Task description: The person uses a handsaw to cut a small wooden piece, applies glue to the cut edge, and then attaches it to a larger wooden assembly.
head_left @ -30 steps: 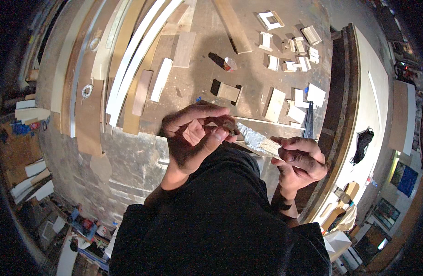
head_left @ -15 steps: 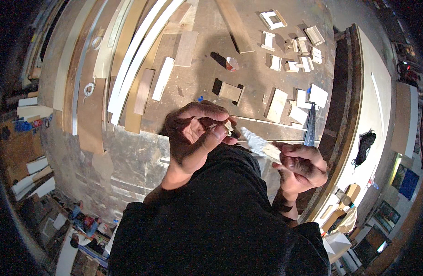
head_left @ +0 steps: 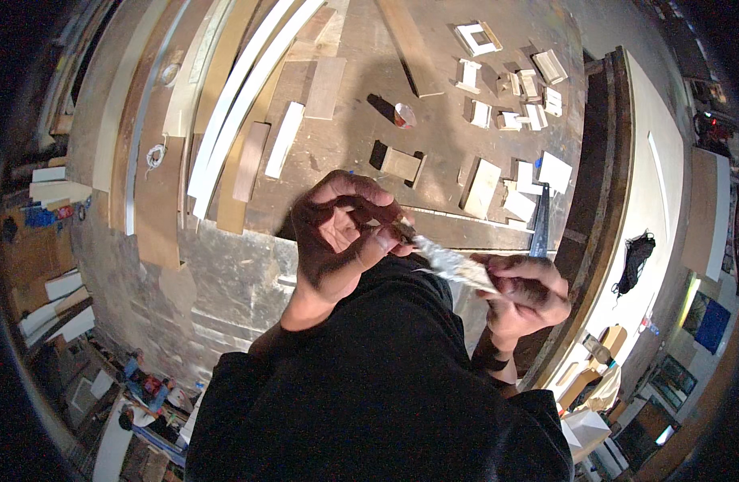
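Observation:
My left hand (head_left: 337, 245) is closed in a pinch, thumb against fingers, on a small dark-and-pale piece (head_left: 404, 230) whose kind I cannot make out. My right hand (head_left: 526, 296) grips a flat pale wooden stick (head_left: 480, 277) between thumb and fingers. White paste (head_left: 442, 259) thickly coats the stick's far half, which is slightly blurred. The coated tip points left and reaches the small piece at my left fingertips; contact itself is hard to tell. Both hands are raised in front of my dark shirt, near the worktable's (head_left: 305, 173) front edge.
Long boards and white strips (head_left: 249, 88) lie along the table's left. A small cup (head_left: 404, 116) and a small wooden assembly (head_left: 402, 164) stand mid-table. Several small wooden frames (head_left: 478, 38) are grouped at the far right, with a dark ruler-like tool (head_left: 540, 221) nearer. Black cord (head_left: 634, 263) lies on the right-hand board.
The stick's white-coated end has moved left and slightly down, to the small piece in my left hand. The gap between them has closed. Both grips stay the same.

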{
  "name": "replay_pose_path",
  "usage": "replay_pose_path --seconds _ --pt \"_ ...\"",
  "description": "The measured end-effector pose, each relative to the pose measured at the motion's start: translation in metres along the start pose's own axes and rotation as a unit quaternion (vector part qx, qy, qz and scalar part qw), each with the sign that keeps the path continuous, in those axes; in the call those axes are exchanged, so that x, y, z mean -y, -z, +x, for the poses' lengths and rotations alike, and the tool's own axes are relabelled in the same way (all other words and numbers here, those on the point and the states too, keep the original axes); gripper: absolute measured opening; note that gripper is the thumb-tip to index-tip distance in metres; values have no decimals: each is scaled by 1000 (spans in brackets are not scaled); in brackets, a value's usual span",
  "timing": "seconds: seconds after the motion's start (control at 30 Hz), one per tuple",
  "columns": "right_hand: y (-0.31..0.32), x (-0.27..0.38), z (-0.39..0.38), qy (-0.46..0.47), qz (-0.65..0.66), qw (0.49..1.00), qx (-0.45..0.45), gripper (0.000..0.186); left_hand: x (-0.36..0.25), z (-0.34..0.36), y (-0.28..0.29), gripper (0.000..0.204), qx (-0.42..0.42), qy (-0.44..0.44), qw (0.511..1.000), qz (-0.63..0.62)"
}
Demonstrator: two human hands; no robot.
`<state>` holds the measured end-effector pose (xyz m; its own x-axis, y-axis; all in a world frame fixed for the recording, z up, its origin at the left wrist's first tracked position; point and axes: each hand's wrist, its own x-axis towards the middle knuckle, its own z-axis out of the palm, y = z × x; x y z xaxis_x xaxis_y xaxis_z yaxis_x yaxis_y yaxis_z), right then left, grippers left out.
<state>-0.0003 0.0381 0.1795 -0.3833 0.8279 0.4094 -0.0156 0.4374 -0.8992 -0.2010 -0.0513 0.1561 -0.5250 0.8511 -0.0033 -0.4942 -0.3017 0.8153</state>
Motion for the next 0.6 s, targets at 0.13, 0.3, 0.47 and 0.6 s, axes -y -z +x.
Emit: replay_pose_path --seconds 0.13,0.3,0.47,0.6 --pt "-4 -2 3 -64 144 987 -35 16 -5 0 -3 31 49 -8 998 -46" --pt "-5 8 5 -258 273 924 -67 14 -6 -2 -7 35 63 -36 997 -1" --pt "-3 5 8 -276 295 914 -42 11 -11 -2 -6 37 101 -34 994 22" --pt "-1 3 9 -307 273 911 -21 10 -11 -4 -10 40 97 -56 994 17"
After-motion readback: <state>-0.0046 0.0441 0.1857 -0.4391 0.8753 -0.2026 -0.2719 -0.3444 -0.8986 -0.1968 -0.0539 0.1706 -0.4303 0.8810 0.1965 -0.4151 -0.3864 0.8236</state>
